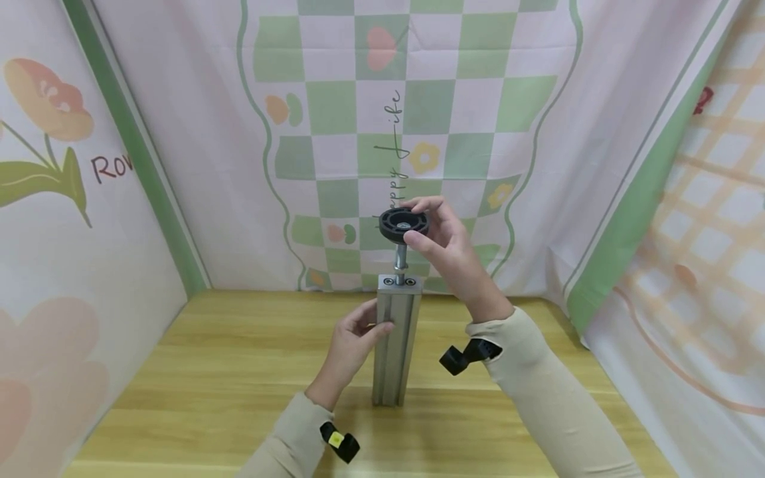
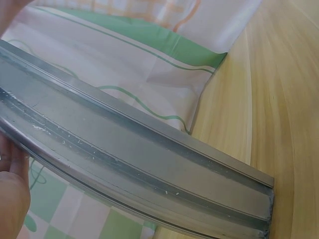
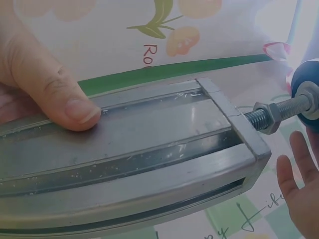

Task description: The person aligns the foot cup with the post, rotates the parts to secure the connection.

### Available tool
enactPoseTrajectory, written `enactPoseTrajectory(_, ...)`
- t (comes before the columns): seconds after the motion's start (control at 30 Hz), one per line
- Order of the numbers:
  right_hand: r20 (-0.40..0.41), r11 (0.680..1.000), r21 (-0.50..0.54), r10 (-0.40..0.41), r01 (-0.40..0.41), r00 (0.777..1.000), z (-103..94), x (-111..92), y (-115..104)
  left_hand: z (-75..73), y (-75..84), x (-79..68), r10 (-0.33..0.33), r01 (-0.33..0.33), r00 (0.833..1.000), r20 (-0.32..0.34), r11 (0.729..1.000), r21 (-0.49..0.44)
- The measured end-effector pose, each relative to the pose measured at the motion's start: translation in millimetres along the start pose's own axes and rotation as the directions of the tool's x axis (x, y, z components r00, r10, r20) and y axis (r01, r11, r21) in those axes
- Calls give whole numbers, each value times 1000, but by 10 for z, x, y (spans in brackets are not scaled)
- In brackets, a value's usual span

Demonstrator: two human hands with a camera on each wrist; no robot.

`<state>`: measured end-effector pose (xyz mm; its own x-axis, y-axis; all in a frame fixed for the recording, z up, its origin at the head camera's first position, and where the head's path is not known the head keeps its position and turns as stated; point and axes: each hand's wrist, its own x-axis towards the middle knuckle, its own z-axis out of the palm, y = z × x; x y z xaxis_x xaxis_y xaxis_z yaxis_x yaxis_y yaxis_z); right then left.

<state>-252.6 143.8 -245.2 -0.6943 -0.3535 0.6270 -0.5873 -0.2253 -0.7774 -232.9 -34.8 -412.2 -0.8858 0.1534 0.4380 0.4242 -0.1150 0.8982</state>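
Note:
An aluminium profile with grooved sides stands upright on the table. My left hand grips it partway up, the thumb lying on its face in the right wrist view. Out of the screwed end plate rises a threaded rod carrying a hex nut. On top of the rod sits a black round levelling foot, its ribbed underside facing up. With thumb and fingers on its rim, my right hand pinches the foot. White specks cling to the grooves of the profile.
The wood-grain table extends around the profile. A printed cloth with green checks hangs behind, and other printed cloths enclose both sides. Black wrist mounts are strapped over the sleeves.

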Motion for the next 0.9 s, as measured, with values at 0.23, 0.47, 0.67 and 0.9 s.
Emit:
enactPoseTrajectory(0.23,-45,999,-27,29,-30,999,34,26,-15,-1,17,-4,3,-3,1000,11,1000,-14)
enactPoseTrajectory(0.47,-60,988,-154,-22,12,998,39,30,2,-4,18,-6,-3,4,1000,12,1000,-11)
enactPoseTrajectory(0.67,40,997,-56,-56,58,998,34,58,21,-4,20,-10,-15,16,1000,9,1000,-12)
enactPoseTrajectory(0.9,114,998,58,-38,32,993,34,42,44,1,31,-17,-4,4,1000,3,1000,-5)
